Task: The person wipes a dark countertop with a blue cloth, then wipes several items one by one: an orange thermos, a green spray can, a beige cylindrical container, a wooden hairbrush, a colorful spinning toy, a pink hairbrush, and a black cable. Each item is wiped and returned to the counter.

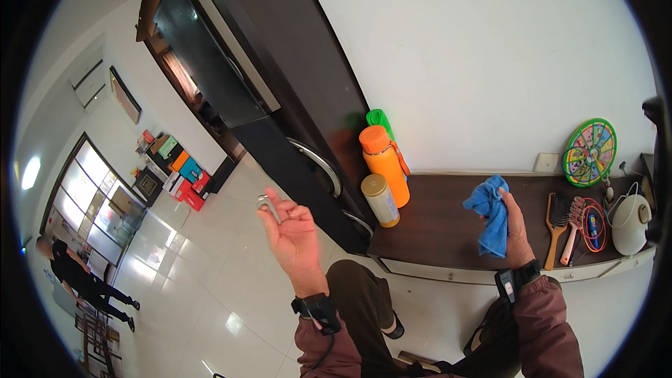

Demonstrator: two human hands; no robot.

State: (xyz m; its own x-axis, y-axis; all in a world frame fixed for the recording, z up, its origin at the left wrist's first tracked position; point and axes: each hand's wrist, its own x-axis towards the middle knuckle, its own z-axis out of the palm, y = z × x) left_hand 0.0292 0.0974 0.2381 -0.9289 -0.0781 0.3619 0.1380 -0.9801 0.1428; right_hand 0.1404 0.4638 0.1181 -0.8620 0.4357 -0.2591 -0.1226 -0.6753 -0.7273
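Note:
My left hand (295, 239) is raised over the tiled floor, left of the cabinet. Its thumb and index finger pinch a small shiny metal piece (262, 199), ring-like in outline but too small to name surely. In my right hand (517, 231) is a crumpled blue cloth (492, 218), held above the dark wooden top (441, 220) of a low cabinet. Left of the cloth stand an orange bottle (386, 165) with a strap and a cream canister (380, 202) with a gold lid. A green rolled or capped item (379, 119) shows partly behind the bottle.
Right of my right hand lie a wooden hairbrush (555, 231), a pink-handled brush (573, 233) and a coiled red cord (595, 226). Beyond are a white rounded appliance (630, 226) and a colourful round board (590, 152). A tall dark cabinet (315, 63) rises left; a person (81, 275) stands far off.

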